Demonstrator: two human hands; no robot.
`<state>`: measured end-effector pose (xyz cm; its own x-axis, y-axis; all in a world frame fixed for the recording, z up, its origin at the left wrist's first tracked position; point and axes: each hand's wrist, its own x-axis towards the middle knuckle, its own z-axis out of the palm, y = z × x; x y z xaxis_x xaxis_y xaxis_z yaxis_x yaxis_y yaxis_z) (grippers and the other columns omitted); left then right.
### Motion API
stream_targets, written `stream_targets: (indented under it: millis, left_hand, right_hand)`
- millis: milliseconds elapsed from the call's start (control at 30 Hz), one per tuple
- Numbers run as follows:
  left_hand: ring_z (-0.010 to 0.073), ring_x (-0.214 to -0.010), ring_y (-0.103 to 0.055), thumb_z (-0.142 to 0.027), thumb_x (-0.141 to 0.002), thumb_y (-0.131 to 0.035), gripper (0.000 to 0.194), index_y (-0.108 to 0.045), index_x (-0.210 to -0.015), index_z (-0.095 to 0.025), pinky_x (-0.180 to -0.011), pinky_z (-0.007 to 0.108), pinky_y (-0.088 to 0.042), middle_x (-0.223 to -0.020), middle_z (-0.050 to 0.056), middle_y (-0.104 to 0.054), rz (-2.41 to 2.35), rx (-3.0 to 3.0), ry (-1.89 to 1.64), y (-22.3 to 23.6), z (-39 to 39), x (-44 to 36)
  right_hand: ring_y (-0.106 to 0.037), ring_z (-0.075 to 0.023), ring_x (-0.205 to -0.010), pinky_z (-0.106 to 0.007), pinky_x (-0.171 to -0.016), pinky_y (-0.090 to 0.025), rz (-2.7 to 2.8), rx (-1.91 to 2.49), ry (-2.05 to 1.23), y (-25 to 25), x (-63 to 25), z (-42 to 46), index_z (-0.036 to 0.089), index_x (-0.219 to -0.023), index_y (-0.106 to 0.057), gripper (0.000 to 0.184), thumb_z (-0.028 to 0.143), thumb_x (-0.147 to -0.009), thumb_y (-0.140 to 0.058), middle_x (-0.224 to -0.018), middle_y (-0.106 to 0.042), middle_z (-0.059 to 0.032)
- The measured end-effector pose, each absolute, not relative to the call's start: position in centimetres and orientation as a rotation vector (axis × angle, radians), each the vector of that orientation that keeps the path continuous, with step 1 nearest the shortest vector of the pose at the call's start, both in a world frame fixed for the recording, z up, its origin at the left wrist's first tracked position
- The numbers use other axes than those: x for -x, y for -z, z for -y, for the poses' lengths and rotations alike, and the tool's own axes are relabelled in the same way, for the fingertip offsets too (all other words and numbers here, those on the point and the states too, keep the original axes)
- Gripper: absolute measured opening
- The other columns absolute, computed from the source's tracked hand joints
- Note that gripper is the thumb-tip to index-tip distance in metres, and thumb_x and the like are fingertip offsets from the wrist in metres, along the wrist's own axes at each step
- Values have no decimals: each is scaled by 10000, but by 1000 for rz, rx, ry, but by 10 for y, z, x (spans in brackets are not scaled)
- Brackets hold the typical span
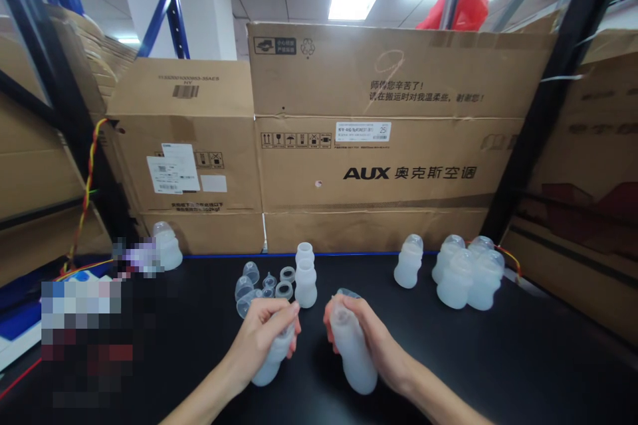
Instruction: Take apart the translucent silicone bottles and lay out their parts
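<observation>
Right hand (367,320) curls around a frosted bottle (355,353).

a bright ceiling light (355,2) glares overhead; edges look stretched, lower left pixelated.

Workshop or storeroom, I'd say from here | black worktop (189,319) beneath left hand (266,325) and right hand (361,325) | batch of capped baby bottles (456,284) right of the right hand | AUX air-conditioner carton (413,146) standing beyond both | blue perforated rack post (171,10) behind it, leftward
</observation>
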<state>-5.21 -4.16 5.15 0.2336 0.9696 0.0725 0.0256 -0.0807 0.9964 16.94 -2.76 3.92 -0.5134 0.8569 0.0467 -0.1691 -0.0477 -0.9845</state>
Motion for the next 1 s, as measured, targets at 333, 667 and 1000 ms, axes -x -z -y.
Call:
stream_targets:
  millis: [333, 667, 1000]
  left_hand:
    - [143, -517, -593, -701, -882, -568, 583, -653, -757, -138, -571, 253, -454, -591, 28, -626, -969, -1248, -1103, -48, 33, 63]
    - [215, -797, -640, -423, -724, -605, 437, -708, -1050, -150, -756, 325, -469, -917, 58, -652, -752, -1438, -1032, -40, 30, 79]
    - [253, -890, -604, -443, -742, -573, 458, -666, -1112, -190, -798, 359, -449, -952, 48, -596, -798, -1600, -983, -46, 41, 80]
  right_hand:
    - [-554, -159, -615, -263, -610, -421, 1434, 763, -1586, -31, -172, 27, 125, -771, -640, 444, 545, -907, -589, -658, -600, -48]
    - [-549, -162, -638, -287, -651, -429, 1313, 871, -1722, -30, -173, 23, 139, -855, -630, 573, 696, -928, -517, -709, -593, -38]
    - [-541, -196, -842, -336, -803, -421, 1420, 703, -1742, -25, -182, 22, 158, -1101, -633, 344, 389, -891, -488, -936, -603, -47]
